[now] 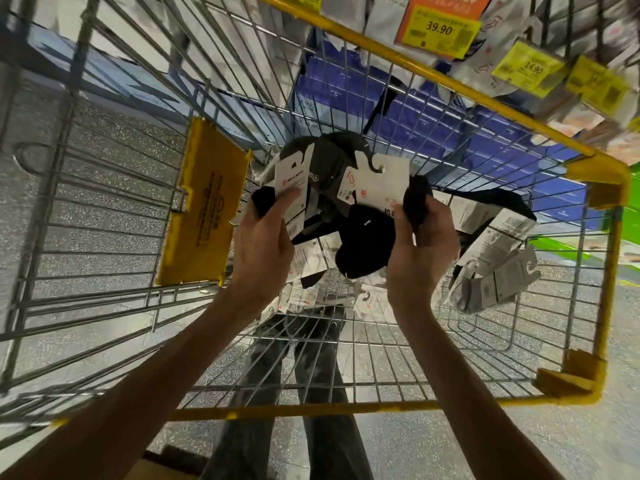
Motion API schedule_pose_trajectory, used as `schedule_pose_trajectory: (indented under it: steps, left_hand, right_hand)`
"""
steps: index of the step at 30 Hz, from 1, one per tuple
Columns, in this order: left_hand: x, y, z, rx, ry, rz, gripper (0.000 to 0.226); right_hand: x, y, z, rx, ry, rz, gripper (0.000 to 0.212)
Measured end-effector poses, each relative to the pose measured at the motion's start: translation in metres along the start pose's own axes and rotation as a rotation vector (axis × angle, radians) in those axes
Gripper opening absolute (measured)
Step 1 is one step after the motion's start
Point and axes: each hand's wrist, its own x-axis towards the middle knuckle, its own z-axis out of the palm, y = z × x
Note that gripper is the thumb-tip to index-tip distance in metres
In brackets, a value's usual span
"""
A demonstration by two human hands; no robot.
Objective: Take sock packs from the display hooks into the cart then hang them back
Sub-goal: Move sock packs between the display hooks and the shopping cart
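Both my hands are inside the wire cart (426, 69) with its yellow rim. My left hand (265, 240) pinches a black sock pack by its white hook card (291, 181), thumb on the card. My right hand (420, 244) grips a second black sock pack (369, 244), its white hook card (375, 183) standing up above my fingers. Beneath them several more packs lie heaped on the cart floor, among them a grey pack (495, 282) at the right. Sock packs on the display hooks (519, 32) hang blurred at the top right.
A yellow child-seat flap (204, 209) stands against the cart's left wall. Yellow price tags (440, 29) hang from the display. Blue and white boxes (408, 109) sit on a low shelf beyond the cart. My legs (304, 358) show through the cart's mesh.
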Motion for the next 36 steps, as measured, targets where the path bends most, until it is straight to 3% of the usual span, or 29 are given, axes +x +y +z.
schedule_pose_trajectory:
  steps: [8,14,19,22,26,30,34,36]
  left_hand:
    - [0.001,0.020,0.004,-0.181,-0.001,-0.006,0.032]
    - [0.000,0.019,0.018,-0.196,-0.110,-0.092,0.067]
    - [-0.005,0.019,0.019,-0.115,0.032,-0.113,0.050]
    - [-0.008,0.027,0.018,-0.180,0.017,-0.088,0.050]
    - [-0.008,0.052,0.024,-0.521,-0.065,-0.157,0.056]
    - [-0.002,0.048,0.023,-0.953,-0.048,-0.459,0.032]
    - [-0.003,0.011,0.025,-0.821,0.031,-0.543,0.025]
    - [-0.001,0.005,0.025,-0.666,0.083,-0.503,0.026]
  right_hand:
    - [-0.020,-0.002,0.003,0.117,-0.222,-0.069,0.028]
    - [-0.023,-0.011,0.007,0.129,-0.163,-0.076,0.030]
    - [-0.022,-0.008,0.008,-0.012,-0.008,-0.175,0.020]
    - [-0.020,0.001,0.012,-0.075,0.000,-0.311,0.017]
    - [-0.033,0.007,0.028,-0.257,-0.129,-0.525,0.014]
    - [-0.050,0.003,0.033,-0.518,-0.357,-0.604,0.031]
    - [-0.058,0.017,0.029,-0.516,-0.813,-0.466,0.074]
    - [-0.062,0.034,0.026,-0.618,-0.864,-0.502,0.082]
